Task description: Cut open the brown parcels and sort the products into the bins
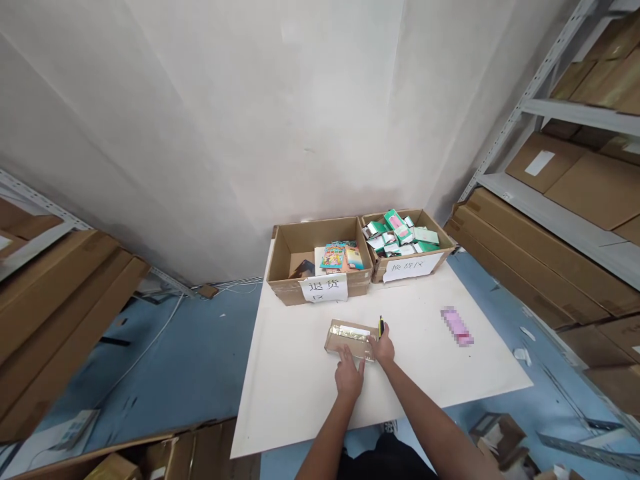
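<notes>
A small brown cardboard parcel (349, 337) sealed with shiny tape lies on the white table (295, 393). My left hand (349, 375) rests flat on its near edge, fingers stretched out. My right hand (383, 347) is closed around a small yellow-and-black tool (381, 326), probably a box cutter, held at the parcel's right end.
Two open cardboard boxes with paper labels stand at the table's far edge: the left box (320, 267) holds colourful packets, the right box (407, 250) several green-and-white packs. A pink blurred item (457, 326) lies to the right. Shelves with cartons flank both sides.
</notes>
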A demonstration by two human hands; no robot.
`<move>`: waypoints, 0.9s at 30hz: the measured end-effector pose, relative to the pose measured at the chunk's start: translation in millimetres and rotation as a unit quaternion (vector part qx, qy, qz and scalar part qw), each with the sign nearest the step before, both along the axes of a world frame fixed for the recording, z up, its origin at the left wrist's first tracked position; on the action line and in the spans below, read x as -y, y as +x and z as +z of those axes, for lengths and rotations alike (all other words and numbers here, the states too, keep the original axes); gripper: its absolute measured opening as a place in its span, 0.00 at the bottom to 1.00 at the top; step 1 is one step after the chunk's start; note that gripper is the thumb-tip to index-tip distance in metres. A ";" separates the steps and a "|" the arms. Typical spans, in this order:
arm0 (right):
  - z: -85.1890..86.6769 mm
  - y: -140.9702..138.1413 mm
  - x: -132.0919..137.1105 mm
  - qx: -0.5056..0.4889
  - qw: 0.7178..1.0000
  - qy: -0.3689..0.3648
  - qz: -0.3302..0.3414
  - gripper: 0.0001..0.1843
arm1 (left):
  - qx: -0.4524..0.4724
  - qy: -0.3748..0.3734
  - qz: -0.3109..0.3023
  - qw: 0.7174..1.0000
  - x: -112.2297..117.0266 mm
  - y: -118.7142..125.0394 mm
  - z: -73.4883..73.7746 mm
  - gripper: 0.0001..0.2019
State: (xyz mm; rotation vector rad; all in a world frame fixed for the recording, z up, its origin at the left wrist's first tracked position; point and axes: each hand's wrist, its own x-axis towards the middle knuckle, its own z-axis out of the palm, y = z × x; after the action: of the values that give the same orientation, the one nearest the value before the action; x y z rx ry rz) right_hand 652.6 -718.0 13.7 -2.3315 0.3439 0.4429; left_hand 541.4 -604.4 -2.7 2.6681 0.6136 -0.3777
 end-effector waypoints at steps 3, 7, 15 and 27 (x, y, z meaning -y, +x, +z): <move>8.1 27.3 6.8 0.011 0.999 -0.010 0.034 0.50 | -0.013 0.013 -0.033 0.999 6.7 -7.3 7.8 0.35; 27.9 42.9 29.3 0.049 0.996 0.000 0.068 0.39 | 0.015 0.025 -0.098 0.995 -12.6 9.0 35.2 0.31; 40.4 16.9 82.0 0.040 0.973 0.037 0.222 0.32 | 0.001 -0.007 -0.147 0.989 -43.0 36.2 15.8 0.32; 63.1 21.8 74.9 -0.043 0.953 -0.072 0.290 0.31 | 0.053 0.020 -0.141 0.988 -37.7 30.6 -12.3 0.32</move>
State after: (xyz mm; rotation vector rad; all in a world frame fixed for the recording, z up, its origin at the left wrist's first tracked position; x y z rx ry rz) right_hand 674.3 -792.9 76.8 -2.5401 -0.2963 0.8251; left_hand 572.0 -566.7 -15.0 2.7965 0.2139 -0.2974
